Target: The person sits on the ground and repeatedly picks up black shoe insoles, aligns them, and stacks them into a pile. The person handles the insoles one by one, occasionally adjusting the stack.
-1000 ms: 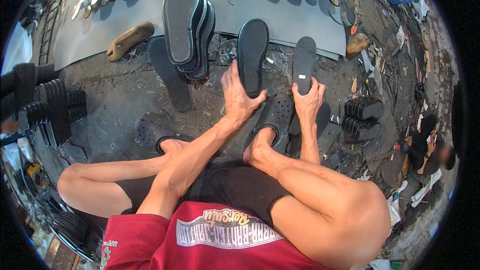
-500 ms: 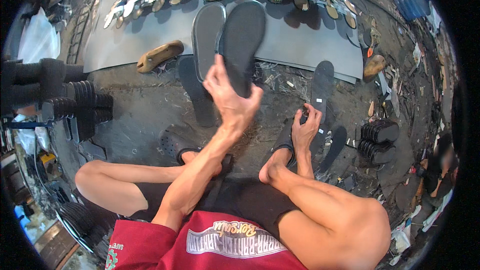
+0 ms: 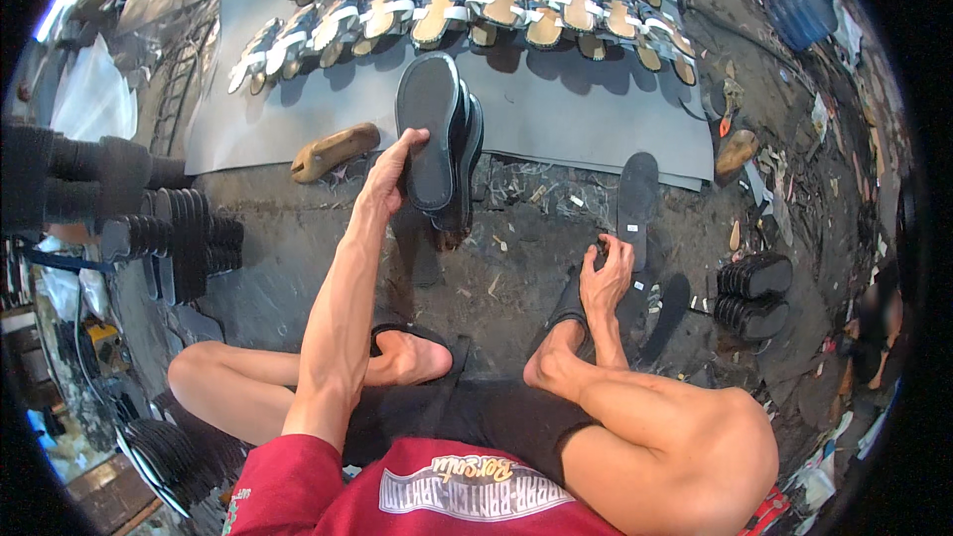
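Note:
A small stack of black shoe soles (image 3: 429,164) is in my left hand (image 3: 390,174), which is closed on its left side with the thumb across the top sole. The stack stands out over the floor in front of me, reaching over the edge of the grey sheet. Beside my right foot, my right hand (image 3: 606,276) has its fingers curled in; whatever they may hold is too small to make out. Just beyond those fingers lies a long flat black sole (image 3: 636,201) with a small white label. Another dark sole (image 3: 667,313) lies to the right of my wrist.
Rows of sandals (image 3: 442,12) with white straps stand on the grey sheet (image 3: 556,104). A wooden shoe last (image 3: 336,152) lies at its near left edge, another last (image 3: 736,154) at the right. Stacked black soles (image 3: 179,228) stand at left, more bundled soles (image 3: 754,278) at right.
My left hand has swung left, turning the soles so that they now overlap as a stack rather than fanning apart. The right hand keeps about the same place and curl.

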Demonstrator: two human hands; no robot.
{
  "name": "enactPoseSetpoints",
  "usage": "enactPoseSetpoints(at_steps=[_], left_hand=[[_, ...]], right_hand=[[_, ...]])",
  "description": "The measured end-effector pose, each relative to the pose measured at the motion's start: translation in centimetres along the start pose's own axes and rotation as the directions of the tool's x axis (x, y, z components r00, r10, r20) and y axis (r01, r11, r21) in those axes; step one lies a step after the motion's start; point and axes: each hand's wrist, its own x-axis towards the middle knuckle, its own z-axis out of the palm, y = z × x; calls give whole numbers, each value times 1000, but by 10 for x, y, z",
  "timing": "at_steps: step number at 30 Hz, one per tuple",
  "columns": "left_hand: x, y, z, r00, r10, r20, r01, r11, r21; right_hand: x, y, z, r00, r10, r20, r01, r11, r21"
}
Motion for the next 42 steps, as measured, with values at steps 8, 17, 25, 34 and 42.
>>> enactPoseSetpoints(at_steps=[8,17,25,34,42], left_hand=[[-29,3,62,986,159,-43,-151,976,156],[-52,-30,108,799,589,-121,-387,658,646],[-172,-123,126,795,488,360,-397,-29,917],[-146,-188,83,601,698,389,-567,30,823],[-140,-229,92,292,933,211,-875,171,454]], right_hand=[[2,0,-4,1000,12,-3,-12,1000,-3],[7,4,4,997,-4,-79,16,989,150],[42,29,-22,981,191,-33,-160,895,417],[110,-58,-62,864,-261,431,-31,826,562],[87,-195,-159,624,-648,436,516,761,393]])
